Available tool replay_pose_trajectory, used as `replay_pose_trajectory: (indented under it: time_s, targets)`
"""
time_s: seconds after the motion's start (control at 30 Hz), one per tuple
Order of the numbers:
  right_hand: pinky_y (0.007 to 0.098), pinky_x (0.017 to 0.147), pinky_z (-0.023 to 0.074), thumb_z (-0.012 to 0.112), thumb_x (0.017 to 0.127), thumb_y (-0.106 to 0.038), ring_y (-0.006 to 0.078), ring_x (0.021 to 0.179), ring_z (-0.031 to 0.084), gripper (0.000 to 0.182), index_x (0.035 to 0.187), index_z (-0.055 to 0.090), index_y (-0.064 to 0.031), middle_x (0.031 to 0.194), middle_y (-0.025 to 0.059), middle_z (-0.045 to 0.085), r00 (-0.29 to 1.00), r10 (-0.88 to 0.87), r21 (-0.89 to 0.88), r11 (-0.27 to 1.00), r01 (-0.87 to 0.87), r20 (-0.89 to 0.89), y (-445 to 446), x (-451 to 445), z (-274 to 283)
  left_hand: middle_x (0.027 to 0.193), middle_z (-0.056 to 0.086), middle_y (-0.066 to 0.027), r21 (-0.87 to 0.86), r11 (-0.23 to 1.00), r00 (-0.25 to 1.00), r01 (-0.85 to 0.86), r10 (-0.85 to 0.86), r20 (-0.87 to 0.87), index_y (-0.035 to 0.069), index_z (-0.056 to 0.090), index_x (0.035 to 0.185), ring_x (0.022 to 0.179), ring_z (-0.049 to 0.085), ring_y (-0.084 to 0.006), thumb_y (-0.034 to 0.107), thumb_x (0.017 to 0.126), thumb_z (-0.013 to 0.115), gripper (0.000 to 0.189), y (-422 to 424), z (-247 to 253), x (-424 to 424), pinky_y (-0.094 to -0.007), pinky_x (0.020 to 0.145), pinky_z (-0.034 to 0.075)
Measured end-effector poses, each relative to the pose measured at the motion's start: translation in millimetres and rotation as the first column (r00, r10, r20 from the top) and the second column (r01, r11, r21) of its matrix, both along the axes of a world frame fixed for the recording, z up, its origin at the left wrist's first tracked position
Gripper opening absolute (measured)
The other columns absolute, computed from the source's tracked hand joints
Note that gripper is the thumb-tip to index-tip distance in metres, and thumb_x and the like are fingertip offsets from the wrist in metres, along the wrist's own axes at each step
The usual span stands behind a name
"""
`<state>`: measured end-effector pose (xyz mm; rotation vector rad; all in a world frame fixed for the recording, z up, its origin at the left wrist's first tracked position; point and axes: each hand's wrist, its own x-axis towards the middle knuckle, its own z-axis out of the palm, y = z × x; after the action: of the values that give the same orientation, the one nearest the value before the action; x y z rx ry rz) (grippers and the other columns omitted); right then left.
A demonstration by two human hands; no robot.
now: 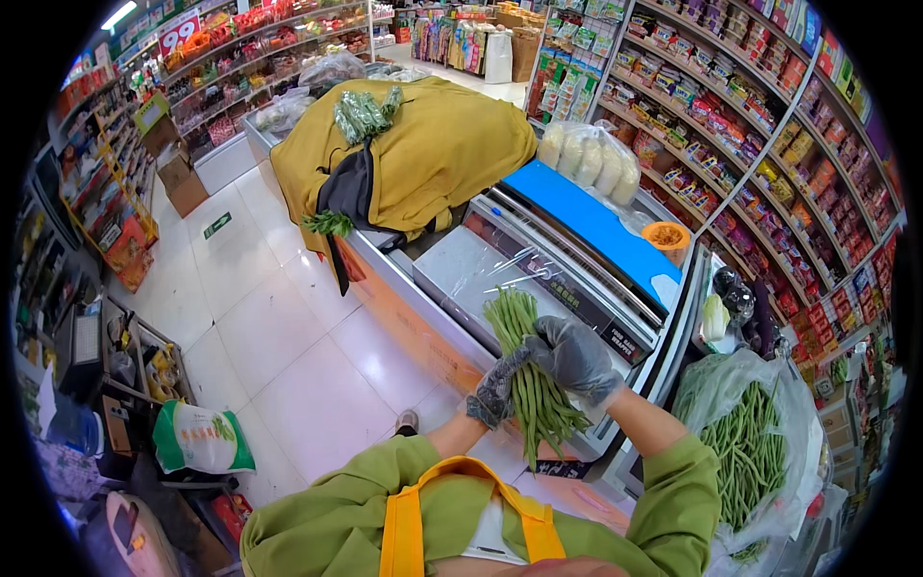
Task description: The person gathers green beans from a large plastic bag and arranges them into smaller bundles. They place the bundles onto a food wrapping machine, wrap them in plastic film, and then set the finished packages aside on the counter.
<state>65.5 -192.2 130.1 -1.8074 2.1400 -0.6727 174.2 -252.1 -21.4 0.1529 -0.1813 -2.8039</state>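
A bundle of long green beans (pixel 537 407) is held between my two gloved hands, over the near edge of a cling-film food wrapping machine (pixel 461 267). My left hand (pixel 497 386), in a dark glove, grips the bundle's left side. From the right, my right hand (pixel 577 357), in a thin grey glove, closes around its middle; some of its fingers are hidden. The upper ends of the beans lie over the machine's clear-filmed plate. To my right, a large open plastic bag (pixel 746 447) holds many more loose green beans.
A mustard-yellow cloth or jacket (pixel 440 151) covers the counter beyond the machine, with wrapped green bundles (pixel 366 114) on top. A roll of orange tape (pixel 665 236) sits by the blue lid (pixel 591 238). Eggplants (pixel 761 317) lie right. A white-green sack (pixel 202 438) stands on the floor left.
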Motion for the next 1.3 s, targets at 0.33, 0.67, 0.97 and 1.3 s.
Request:
replay_pose_trajectory:
  time_s: [0.33,0.67,0.97,1.3]
  targets:
    - [0.0453,0.068,0.0487,0.052,0.081,-0.07,0.0397,0.07,0.063,0.073,0.079,0.069,0.0006,0.073,0.0264,0.063,0.992,-0.036,0.282,0.957,0.068,-0.12,-5,-26,-43,0.119,0.063,-0.0109,-0.021,0.997,0.993,0.069,-0.067,0.094,0.009,0.055,0.129,0.106,0.061,-0.0268,0.041,0.091,0.062,0.05,2,-43,-17,-0.0445,0.098,0.048]
    - [0.0424,0.069,0.0489,0.058,0.09,-0.031,0.0407,0.079,0.061,0.031,0.1,0.067,-0.0035,0.087,0.0255,0.063,0.994,0.107,0.084,0.991,-0.108,0.017,-15,-16,3,0.127,0.058,-0.012,0.018,0.995,0.99,0.096,-0.094,-0.104,0.011,0.051,0.133,0.112,0.059,-0.0299,0.032,0.095,0.056,0.044,-11,-30,-1,-0.0465,0.1,0.047]
    - [0.0426,0.072,0.0487,0.062,0.086,-0.026,0.04,0.079,0.064,0.03,0.093,0.065,0.0029,0.083,0.0261,0.064,0.986,-0.05,-0.031,0.998,0.056,0.157,-8,-5,-12,0.121,0.061,-0.0147,0.002,0.998,0.997,0.069,-0.069,0.028,0.009,0.051,0.13,0.106,0.062,-0.0315,0.034,0.091,0.063,0.048,6,-3,3,-0.0483,0.093,0.052]
    - [0.0322,0.073,0.0502,0.066,0.083,-0.019,0.0192,0.074,0.062,0.031,0.107,0.061,0.0009,0.088,0.0155,0.067,0.951,-0.178,0.021,0.984,0.178,0.254,-3,-6,-10,0.121,0.061,-0.0151,-0.025,0.997,0.997,0.078,-0.078,-0.005,0.007,0.049,0.131,0.107,0.062,-0.0315,0.036,0.091,0.062,0.051,0,-8,0,-0.049,0.095,0.05]
